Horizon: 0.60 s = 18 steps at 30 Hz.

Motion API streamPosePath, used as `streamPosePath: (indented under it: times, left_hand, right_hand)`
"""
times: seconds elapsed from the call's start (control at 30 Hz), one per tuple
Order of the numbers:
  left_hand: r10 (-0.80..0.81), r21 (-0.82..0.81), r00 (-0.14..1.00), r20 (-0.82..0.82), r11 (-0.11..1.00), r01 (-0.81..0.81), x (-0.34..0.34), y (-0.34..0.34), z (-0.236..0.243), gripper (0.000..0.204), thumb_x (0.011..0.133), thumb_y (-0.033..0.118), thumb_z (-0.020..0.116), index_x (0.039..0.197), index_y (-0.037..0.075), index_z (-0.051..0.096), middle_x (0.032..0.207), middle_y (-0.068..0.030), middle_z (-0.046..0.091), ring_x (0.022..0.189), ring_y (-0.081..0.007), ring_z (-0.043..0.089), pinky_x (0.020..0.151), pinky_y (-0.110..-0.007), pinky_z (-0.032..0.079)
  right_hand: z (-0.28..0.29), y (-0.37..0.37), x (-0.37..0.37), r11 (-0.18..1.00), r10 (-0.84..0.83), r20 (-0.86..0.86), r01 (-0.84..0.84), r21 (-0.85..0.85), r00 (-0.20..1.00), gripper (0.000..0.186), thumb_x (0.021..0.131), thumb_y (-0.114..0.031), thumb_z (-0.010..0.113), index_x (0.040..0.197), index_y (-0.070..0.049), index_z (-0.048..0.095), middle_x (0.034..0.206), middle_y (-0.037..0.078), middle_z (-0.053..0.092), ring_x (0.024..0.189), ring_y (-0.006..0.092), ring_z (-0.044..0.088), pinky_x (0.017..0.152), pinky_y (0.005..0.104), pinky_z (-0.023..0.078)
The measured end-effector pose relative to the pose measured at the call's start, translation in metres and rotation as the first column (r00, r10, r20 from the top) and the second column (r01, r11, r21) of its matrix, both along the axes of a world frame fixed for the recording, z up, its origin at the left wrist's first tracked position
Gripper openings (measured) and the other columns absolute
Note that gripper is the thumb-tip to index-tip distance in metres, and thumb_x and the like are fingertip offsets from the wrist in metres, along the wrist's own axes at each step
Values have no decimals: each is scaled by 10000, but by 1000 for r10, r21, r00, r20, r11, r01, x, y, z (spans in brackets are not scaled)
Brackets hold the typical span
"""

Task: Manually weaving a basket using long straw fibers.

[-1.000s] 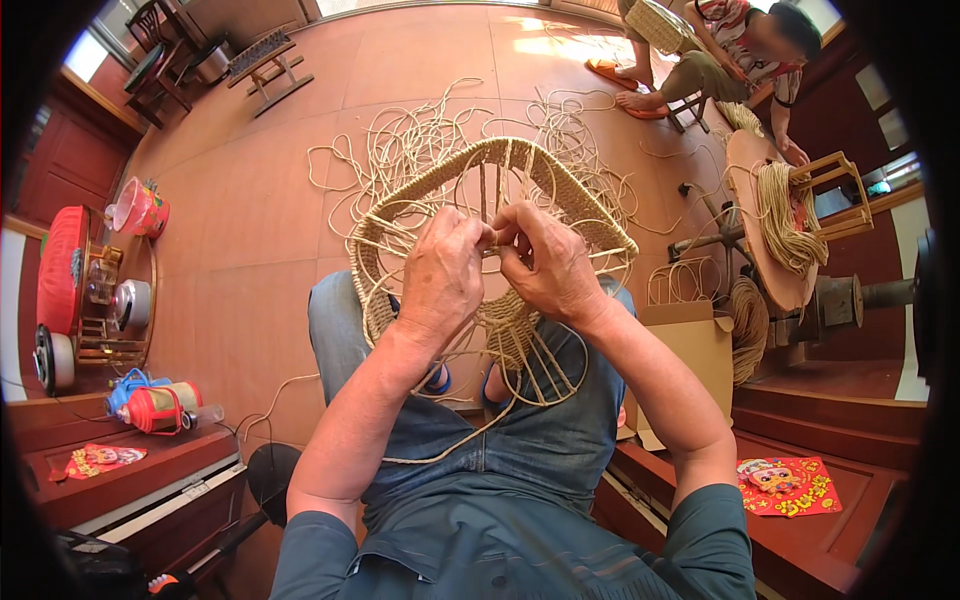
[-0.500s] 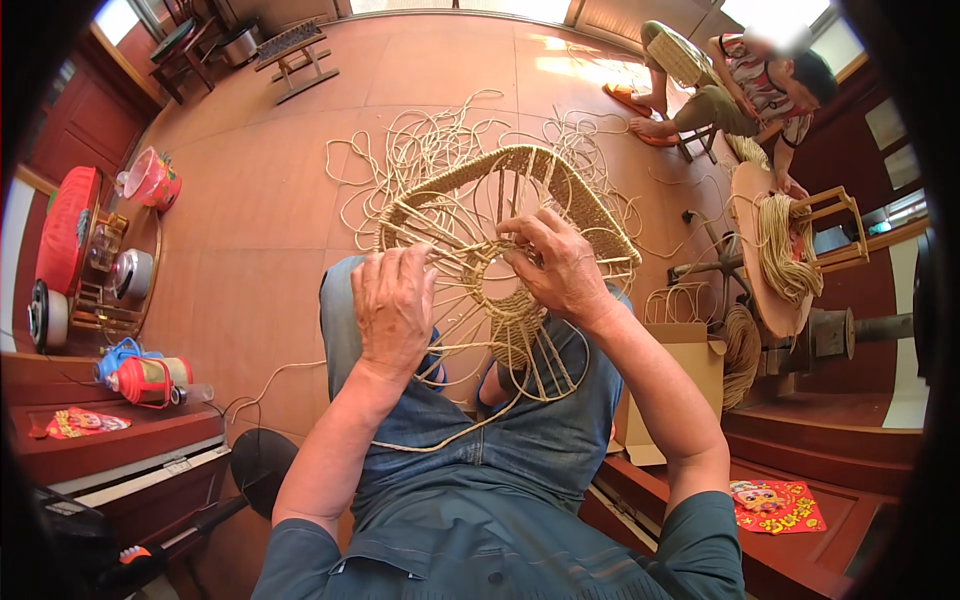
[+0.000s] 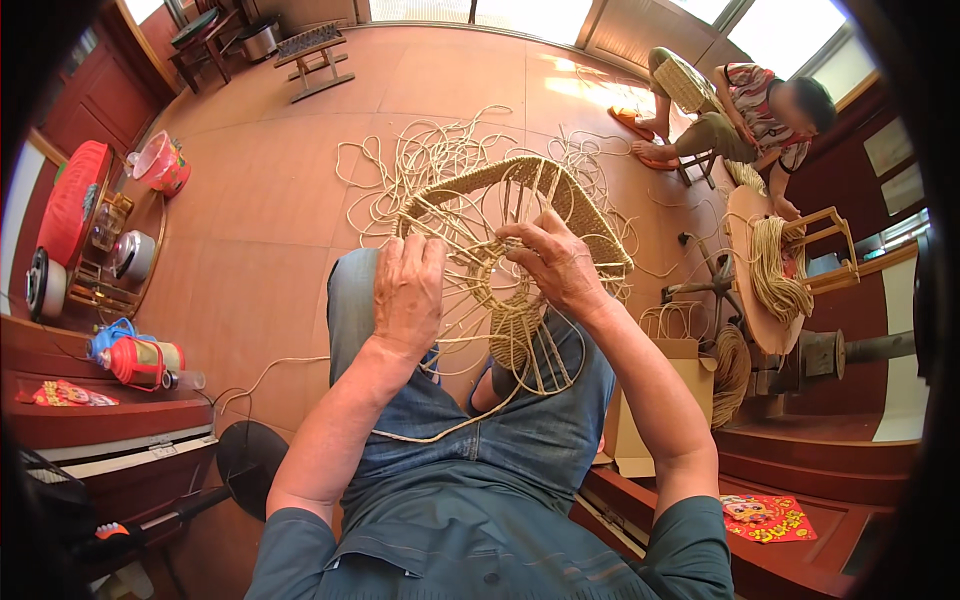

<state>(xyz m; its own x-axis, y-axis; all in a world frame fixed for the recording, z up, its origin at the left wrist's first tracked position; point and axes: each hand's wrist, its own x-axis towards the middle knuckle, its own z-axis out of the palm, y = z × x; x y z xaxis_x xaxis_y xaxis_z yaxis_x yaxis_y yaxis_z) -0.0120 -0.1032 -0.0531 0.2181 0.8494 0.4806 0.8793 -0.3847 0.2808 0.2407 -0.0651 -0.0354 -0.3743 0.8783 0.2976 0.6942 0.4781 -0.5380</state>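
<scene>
A half-woven straw-cord piece point(image 3: 590, 212) rests over my knees, with a wide braided band on its far side and bare ribs across its middle. Near its centre is a small woven ring point(image 3: 487, 290). My right hand point(image 3: 562, 265) is closed in a pinch on cord at the ring's far right edge. At the left side, my left hand point(image 3: 408, 295) has its fingers bent down over the ribs, closed on cord; the fingertips are partly hidden. One loose cord point(image 3: 430, 438) curves across my lap.
Tangled cord point(image 3: 440, 155) lies on the floor beyond the piece. At right, another person point(image 3: 765, 115) sits by a board with a cord bundle point(image 3: 780, 270). An open cardboard box point(image 3: 660, 390) stands by my right leg. Left are a red thermos point(image 3: 140, 360) and a bucket point(image 3: 162, 163).
My left hand has shifted right toward the ring, its fingers now closer together. My right hand stays at the ring's edge. The whole view has tilted slightly.
</scene>
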Motion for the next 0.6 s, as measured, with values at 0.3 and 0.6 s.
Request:
streamPosePath:
  times: [0.3, 0.6]
  left_hand:
    - [76, -419, 926, 371, 903, 94, 2, -26, 6, 188, 1110, 207, 647, 1218, 57, 678, 935, -213, 777, 904, -422, 776, 772, -517, 587]
    - [20, -447, 839, 545, 853, 270, 16, -43, -4, 191, 1095, 189, 651, 1090, 4, 700, 817, -216, 723, 786, -406, 753, 697, -483, 561]
  right_hand:
    - [-1, 1, 0, 999, 33, 1, -33, 4, 999, 274, 1002, -148, 738, 1272, -183, 769, 1005, 141, 591, 944, 350, 672, 881, 474, 564]
    - [-10, 0, -1, 998, 20, -13, -19, 54, 1000, 195, 994, -147, 744, 1188, -150, 759, 973, 128, 586, 926, 348, 662, 852, 468, 556]
